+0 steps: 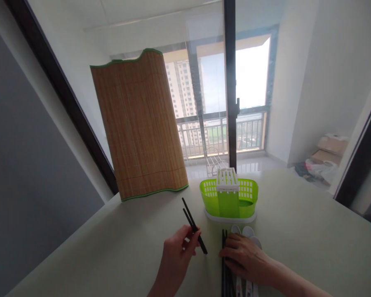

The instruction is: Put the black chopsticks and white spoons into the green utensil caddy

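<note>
A pair of black chopsticks [190,218] is pinched between the thumb and fingers of my left hand [181,247], slanting above the table. My right hand [243,253] rests on the table, its curled fingertips on more black chopsticks [223,268] that lie side by side. Beneath and beside that hand are several white spoons [248,232], their bowls toward the basket and their patterned handles partly covered by my palm. Just beyond them stands a bright green cutlery basket [208,200] with a white base and a white slotted middle top.
A wavy bamboo mat [139,128] with green edging stands upright at the back left. The pale table [299,231] reaches a glass door with a dark frame [230,82]. Behind the glass are a white wire rack [214,161] and cardboard boxes [330,146].
</note>
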Available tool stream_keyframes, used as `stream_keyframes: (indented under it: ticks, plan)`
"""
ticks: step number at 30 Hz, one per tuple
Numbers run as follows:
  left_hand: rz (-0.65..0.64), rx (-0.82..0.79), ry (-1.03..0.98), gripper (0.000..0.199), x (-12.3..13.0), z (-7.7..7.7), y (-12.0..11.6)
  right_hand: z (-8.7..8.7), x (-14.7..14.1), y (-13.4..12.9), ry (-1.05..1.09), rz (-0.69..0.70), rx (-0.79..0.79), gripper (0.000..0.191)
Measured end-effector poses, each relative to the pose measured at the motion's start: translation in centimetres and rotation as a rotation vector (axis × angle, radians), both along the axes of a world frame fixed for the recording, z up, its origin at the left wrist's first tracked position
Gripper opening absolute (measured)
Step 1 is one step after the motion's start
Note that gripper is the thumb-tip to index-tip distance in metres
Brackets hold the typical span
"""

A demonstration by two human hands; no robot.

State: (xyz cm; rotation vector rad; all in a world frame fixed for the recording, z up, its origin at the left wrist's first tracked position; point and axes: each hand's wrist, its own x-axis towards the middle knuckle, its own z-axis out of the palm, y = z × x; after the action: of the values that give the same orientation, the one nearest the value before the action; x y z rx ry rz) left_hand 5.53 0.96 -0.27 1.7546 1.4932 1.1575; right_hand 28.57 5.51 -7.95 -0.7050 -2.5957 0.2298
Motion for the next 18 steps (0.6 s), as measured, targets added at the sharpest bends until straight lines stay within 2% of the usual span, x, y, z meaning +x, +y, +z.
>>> stream_keyframes:
  ticks: [6,10,14,18]
  plan:
    - [0.023,0.093,0.145,0.024,0.7,-1.4,0.7,0.1,0.0,-0.1,-0.01,-0.015,-0.001,0.016]
    - [0.031,0.101,0.141,0.024,0.0,-1.4,1.3,0.0,-0.1,0.1,-0.01,-0.019,0.001,0.013]
    - [0.075,0.219,0.112,0.022,-0.1,0.1,2.9,0.0,-0.1,0.1,-0.003,-0.008,-0.006,0.013]
    - [0.146,0.373,-0.017,0.024,0.7,3.3,5.9,0.0,0.0,0.1,-0.009,-0.013,-0.005,0.014]
